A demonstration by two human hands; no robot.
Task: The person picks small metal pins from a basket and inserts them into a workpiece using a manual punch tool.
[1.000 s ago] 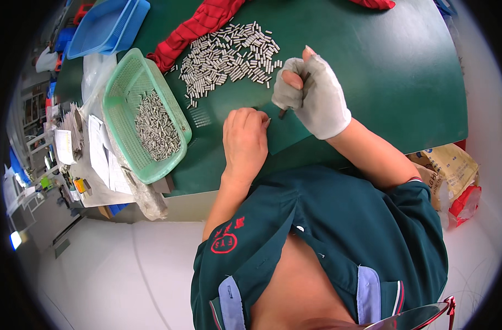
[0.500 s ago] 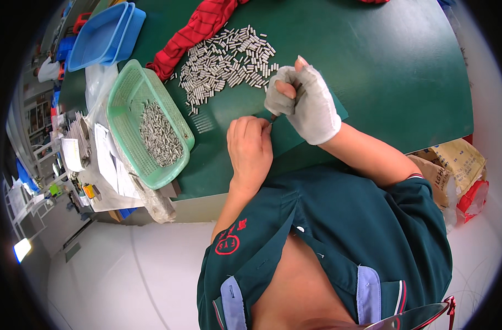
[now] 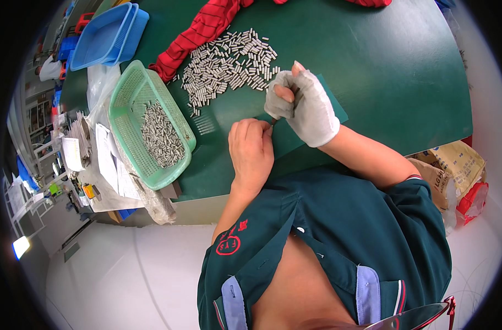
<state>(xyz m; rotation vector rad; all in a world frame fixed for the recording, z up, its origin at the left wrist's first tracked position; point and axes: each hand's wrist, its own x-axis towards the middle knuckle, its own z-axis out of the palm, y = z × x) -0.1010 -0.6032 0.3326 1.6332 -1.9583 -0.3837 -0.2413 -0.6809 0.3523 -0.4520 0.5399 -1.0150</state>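
Observation:
My bare left hand [image 3: 251,151] rests low over the green table, its fingers closed and the thumb pressed against the forefinger. Whatever is in that pinch is too small to make out. Close to its right, my right hand [image 3: 307,107], in a white glove with bare thumb and fingertip showing, is curled into a fist. A thin dark tool tip [image 3: 274,121] sticks out below it, toward the left fingertips; most of the tool is hidden. Beyond both hands lies a loose pile of short silvery metal pins [image 3: 221,71]. More pins [image 3: 162,136] fill part of a green plastic basket [image 3: 152,179] on the left.
A red checked cloth [image 3: 198,34] borders the pile's far side. Stacked blue trays [image 3: 99,38] stand at the far left. White papers [image 3: 109,159] lie left of the basket. A green mat [image 3: 331,99] sits under the right hand. Sacks [image 3: 452,165] stand beyond the table's right edge.
The view has shifted very slightly. Both hands keep almost the same pose and place, with the dark tool tip still beside the left fingertips.

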